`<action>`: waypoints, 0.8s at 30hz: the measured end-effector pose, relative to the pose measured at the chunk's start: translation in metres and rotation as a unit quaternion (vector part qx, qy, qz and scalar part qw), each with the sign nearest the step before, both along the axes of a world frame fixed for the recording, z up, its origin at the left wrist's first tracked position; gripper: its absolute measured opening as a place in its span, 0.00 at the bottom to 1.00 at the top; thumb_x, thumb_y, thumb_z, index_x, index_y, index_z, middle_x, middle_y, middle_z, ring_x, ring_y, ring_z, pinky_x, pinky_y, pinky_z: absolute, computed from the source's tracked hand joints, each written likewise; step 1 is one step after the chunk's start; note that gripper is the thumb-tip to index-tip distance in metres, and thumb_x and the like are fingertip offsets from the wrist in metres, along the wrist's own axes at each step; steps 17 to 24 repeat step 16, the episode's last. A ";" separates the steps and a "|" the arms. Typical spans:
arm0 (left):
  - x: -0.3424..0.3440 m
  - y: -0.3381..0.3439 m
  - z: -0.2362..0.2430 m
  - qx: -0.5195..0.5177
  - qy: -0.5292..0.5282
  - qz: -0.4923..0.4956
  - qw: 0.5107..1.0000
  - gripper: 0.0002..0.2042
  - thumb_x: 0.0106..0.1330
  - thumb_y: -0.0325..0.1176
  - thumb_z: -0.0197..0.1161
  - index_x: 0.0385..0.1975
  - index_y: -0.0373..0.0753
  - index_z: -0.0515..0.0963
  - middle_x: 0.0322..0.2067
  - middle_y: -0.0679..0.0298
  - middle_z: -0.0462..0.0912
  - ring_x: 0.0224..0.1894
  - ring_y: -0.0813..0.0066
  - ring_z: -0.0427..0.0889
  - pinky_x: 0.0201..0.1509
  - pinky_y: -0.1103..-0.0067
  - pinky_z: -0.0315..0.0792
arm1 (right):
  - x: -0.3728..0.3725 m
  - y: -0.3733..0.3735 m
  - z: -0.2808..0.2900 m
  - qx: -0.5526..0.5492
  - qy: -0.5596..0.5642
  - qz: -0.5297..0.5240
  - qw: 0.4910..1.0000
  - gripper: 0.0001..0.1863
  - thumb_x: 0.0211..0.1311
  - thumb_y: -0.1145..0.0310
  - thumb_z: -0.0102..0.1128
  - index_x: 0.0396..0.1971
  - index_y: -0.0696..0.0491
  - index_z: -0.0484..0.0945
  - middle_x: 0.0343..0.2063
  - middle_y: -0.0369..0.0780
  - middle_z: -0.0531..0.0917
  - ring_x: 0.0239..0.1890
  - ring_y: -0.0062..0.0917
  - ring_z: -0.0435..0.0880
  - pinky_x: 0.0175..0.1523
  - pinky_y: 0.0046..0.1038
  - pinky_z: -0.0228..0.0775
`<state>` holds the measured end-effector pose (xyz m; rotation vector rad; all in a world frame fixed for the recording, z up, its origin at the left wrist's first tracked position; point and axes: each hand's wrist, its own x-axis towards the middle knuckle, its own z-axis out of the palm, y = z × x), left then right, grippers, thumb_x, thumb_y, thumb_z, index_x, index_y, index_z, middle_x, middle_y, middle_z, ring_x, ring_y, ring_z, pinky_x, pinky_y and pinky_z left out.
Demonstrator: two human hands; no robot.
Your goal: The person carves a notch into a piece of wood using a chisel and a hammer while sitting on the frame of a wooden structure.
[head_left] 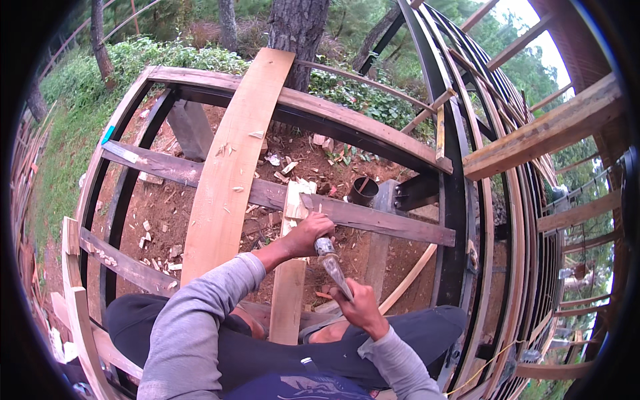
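My left hand (311, 233) is closed over the upper part of a chisel-like metal tool (328, 257), close to the chopped upper end of a timber post (298, 198). A grey collar and a tapering metal length stick out below that fist. My right hand (363, 307) is closed round the lower, narrow end of the metal. Whether this is one piece or two pieces meeting, I cannot tell. The post stands between my legs against a dark crossbeam (360, 219), with pale, freshly cut wood at its top. Both palms are hidden.
A wide pale plank (230, 160) with shavings lies across the frame to the left. A dark tin (363, 191) stands beyond the crossbeam. Below, brown soil (167, 220) is strewn with chips. Long black and wooden beams (460, 167) run along the right; a tree trunk (298, 40) rises ahead.
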<state>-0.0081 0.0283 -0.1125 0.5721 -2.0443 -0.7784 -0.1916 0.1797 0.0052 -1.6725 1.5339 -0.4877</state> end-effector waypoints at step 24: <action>-0.005 -0.003 -0.008 0.062 -0.020 -0.036 0.997 0.12 0.50 0.29 0.70 0.31 0.42 0.73 0.30 0.61 0.76 0.40 0.61 0.77 0.48 0.67 0.68 | 0.013 0.024 0.042 -0.378 -0.253 0.123 0.882 0.17 0.68 0.53 0.68 0.38 0.53 0.81 0.20 0.33 0.79 0.18 0.34 0.76 0.27 0.29 0.71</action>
